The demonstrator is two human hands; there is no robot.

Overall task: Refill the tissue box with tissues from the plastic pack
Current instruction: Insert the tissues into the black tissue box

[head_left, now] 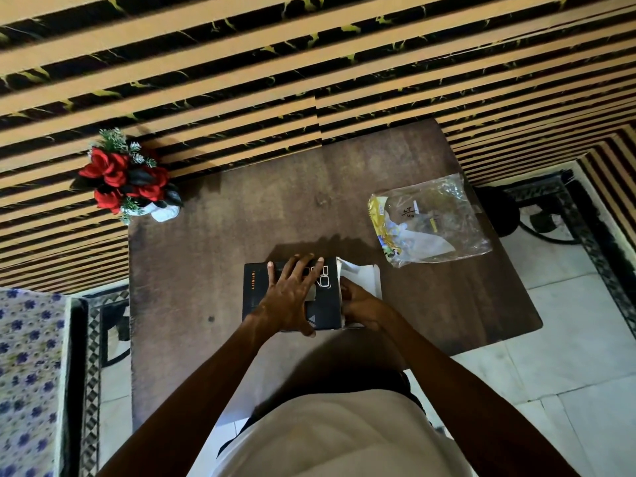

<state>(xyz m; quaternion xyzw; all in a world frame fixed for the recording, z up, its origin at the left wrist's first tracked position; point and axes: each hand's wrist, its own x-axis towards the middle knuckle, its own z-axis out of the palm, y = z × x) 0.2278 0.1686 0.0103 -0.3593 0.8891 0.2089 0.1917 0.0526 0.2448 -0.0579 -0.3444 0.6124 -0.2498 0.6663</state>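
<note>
Dark brown wooden table against striped tan-and-black slatted wall; red flower arrangement at far-left corner. Black cardboard tissue box near front edge. Left hand spread flat on it. Right hand at open end; fingers hidden, grip unclear. Clear crumpled plastic pack far right.

You have just one camera, and it sits on your head. It looks forward and steeply down, so you see the brown table from above. Your two arms reach in from the near edge, and your white shirt fills the bottom. The picture is wide and bends at the sides. The striped wall is at the far end. The floor shows on the right, and a flowered cloth on the near left.
</note>
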